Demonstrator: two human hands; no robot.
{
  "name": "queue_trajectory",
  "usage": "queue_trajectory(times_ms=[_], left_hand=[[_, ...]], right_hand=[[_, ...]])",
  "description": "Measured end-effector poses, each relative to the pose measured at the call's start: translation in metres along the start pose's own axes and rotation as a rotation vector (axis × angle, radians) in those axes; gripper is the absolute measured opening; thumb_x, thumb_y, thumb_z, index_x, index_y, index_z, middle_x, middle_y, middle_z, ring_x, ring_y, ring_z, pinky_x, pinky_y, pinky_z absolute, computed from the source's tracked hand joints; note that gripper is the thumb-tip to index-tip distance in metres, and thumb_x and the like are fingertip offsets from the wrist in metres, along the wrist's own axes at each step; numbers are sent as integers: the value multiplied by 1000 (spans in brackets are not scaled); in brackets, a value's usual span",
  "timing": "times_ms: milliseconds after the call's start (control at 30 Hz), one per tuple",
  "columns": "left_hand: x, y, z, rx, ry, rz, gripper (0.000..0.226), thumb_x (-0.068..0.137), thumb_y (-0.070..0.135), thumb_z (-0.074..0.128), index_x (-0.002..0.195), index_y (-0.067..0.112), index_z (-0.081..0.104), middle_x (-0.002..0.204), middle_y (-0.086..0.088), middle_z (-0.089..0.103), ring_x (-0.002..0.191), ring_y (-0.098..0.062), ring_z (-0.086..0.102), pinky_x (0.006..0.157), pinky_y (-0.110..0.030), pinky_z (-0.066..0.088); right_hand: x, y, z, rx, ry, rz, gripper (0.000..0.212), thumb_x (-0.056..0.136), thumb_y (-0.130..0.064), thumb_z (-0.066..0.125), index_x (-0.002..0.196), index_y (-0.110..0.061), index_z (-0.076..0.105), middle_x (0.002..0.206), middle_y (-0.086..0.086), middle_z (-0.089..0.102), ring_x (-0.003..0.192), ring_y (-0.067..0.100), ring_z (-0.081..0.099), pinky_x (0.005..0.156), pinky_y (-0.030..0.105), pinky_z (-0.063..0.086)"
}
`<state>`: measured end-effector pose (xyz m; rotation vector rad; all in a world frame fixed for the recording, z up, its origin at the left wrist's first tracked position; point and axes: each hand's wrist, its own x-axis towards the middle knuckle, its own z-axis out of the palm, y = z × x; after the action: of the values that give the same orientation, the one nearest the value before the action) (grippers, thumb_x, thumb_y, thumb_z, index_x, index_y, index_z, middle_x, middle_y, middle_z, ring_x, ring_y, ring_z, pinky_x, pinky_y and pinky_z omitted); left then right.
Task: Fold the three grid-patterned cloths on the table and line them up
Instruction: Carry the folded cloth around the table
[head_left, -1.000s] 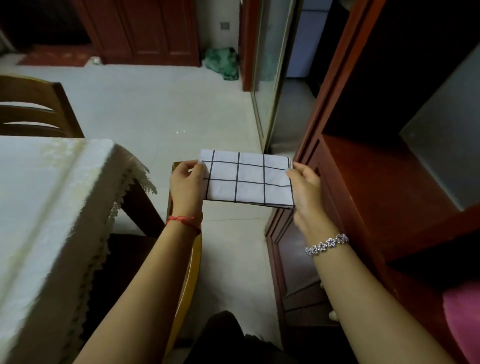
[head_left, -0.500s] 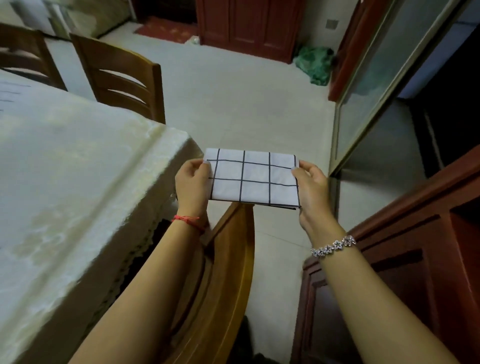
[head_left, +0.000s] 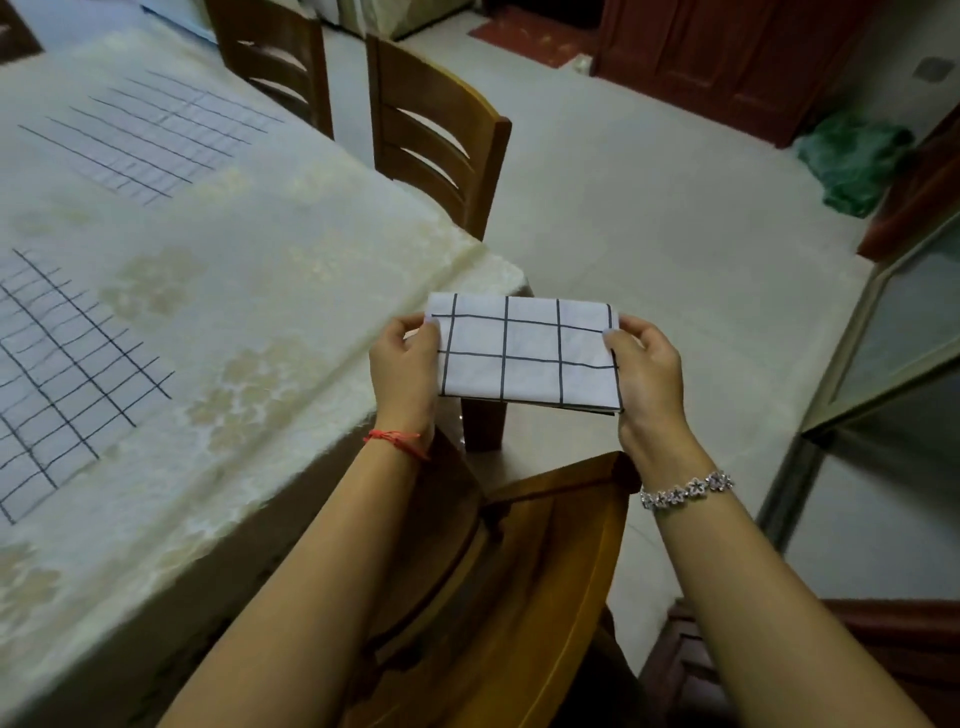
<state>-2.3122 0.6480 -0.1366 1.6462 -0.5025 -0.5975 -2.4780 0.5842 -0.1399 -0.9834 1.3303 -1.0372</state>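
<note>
Folded cloth (head_left: 527, 353) held off the table's (head_left: 291, 270) corner.
The left hand (head_left: 405, 371) and right hand (head_left: 644, 376) pinch its short ends (thumbs on top); two cloths (head_left: 62, 374) (head_left: 150, 132) lie spread on the table.

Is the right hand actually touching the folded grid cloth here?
Touching. The head view shows the right hand pinching the right edge of the folded cloth, thumb on top.
</note>
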Motion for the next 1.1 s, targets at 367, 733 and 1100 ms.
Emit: queue_trajectory(times_ms=[367, 733, 1100], left_hand=[[23, 9, 43, -53, 174, -43, 10, 94, 13, 49, 97, 8, 57, 77, 7, 53, 67, -3, 49, 45, -3, 38], [43, 34, 142, -100, 354, -56, 9, 94, 16, 49, 95, 12, 57, 78, 7, 55, 67, -4, 52, 47, -8, 43], [58, 45, 221, -134, 386, -51, 8, 93, 15, 49, 94, 12, 56, 77, 6, 56, 66, -5, 53, 44, -7, 43]], right_hand=[[76, -20, 11, -77, -168, -9, 23, 91, -14, 52, 114, -13, 55, 88, 0, 62, 73, 12, 60, 52, 22, 49], [177, -70, -18, -102, -344, -45, 24, 91, -11, 50, 114, -13, 55, 91, 2, 63, 73, 12, 60, 52, 20, 50], [253, -91, -50, -94, -377, -51, 24, 91, -10, 50, 115, -13, 54, 88, -1, 61, 70, 11, 59, 49, 19, 48]])
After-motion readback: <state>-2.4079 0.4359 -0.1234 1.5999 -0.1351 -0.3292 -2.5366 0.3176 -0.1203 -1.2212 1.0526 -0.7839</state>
